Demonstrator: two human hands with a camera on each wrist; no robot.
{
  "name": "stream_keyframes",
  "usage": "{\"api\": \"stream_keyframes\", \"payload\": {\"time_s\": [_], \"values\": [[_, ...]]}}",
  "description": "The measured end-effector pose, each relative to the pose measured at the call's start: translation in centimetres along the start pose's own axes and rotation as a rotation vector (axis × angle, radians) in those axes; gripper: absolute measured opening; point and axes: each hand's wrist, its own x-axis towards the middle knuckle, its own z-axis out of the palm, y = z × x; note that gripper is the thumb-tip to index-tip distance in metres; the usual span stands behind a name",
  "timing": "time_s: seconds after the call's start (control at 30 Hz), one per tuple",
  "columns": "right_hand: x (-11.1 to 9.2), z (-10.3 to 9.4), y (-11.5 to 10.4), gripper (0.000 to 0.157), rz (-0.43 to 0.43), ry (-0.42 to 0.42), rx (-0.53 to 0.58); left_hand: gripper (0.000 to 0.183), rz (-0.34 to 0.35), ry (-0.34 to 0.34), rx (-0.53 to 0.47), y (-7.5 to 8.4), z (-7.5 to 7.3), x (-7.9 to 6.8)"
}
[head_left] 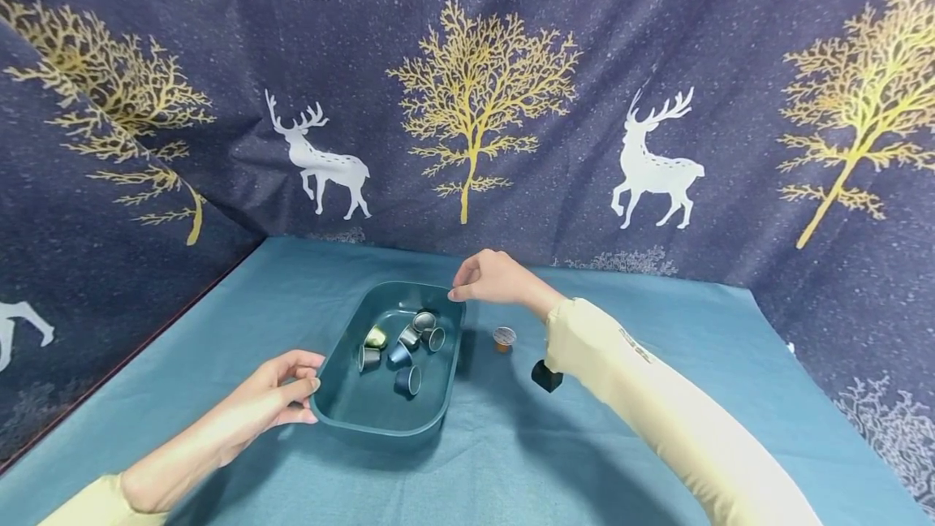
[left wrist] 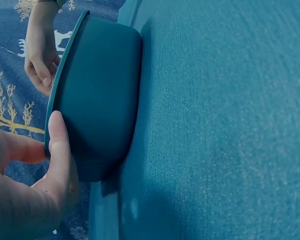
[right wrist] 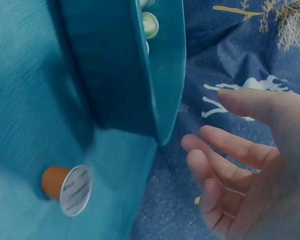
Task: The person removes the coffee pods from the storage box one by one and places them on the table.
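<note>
A dark teal plastic bin (head_left: 365, 404) stands on the cloth, holding several coffee capsules in silver, dark blue and green, among them a green capsule (head_left: 376, 337). My left hand (head_left: 281, 392) pinches the bin's left rim, thumb on one side and fingers on the other, as the left wrist view also shows. Over the far right corner of the bin is my right hand (head_left: 491, 277). In the right wrist view its fingers are loosely bent, apart from the thumb, with nothing between them. An orange coffee capsule (head_left: 504, 338) with a printed white lid sits on the cloth right of the bin.
A small black block (head_left: 546, 376) lies beside the right sleeve, partly covered by it. Teal cloth (head_left: 504, 461) spreads over the table. Behind it hangs a dark blue curtain (head_left: 409, 185) printed with deer and yellow trees.
</note>
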Motion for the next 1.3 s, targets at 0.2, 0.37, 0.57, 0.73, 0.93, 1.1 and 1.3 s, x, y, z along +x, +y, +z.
{"api": "stream_keyframes", "payload": {"time_s": [0.2,0.37,0.57,0.73,0.93,1.1,1.3], "values": [[0.9,0.3,-1.5,0.024,-0.045,-0.005,-0.041,0.054,-0.008,-0.003,-0.006,-0.1,0.1,0.0],[1.2,0.5,-2.9,0.023,-0.072,-0.022,-0.075,0.054,-0.009,-0.005,-0.008,-0.1,0.2,-0.1],[2.0,1.0,-4.5,0.024,-0.094,-0.050,-0.133,0.054,-0.015,0.005,-0.008,-0.1,0.3,-0.2],[2.5,1.7,-5.8,0.023,-0.100,-0.070,-0.170,0.054,-0.013,0.000,-0.011,-0.2,0.2,-0.1],[3.4,3.0,-7.1,0.027,-0.124,-0.105,-0.200,0.054,-0.018,0.002,-0.014,-0.2,0.3,-0.2],[3.7,3.9,-8.4,0.029,-0.124,-0.126,-0.220,0.053,-0.022,0.002,-0.015,-0.1,0.4,-0.2],[4.2,6.0,-9.2,0.028,-0.128,-0.174,-0.289,0.053,-0.029,0.002,-0.017,-0.1,0.3,-0.2]]}}
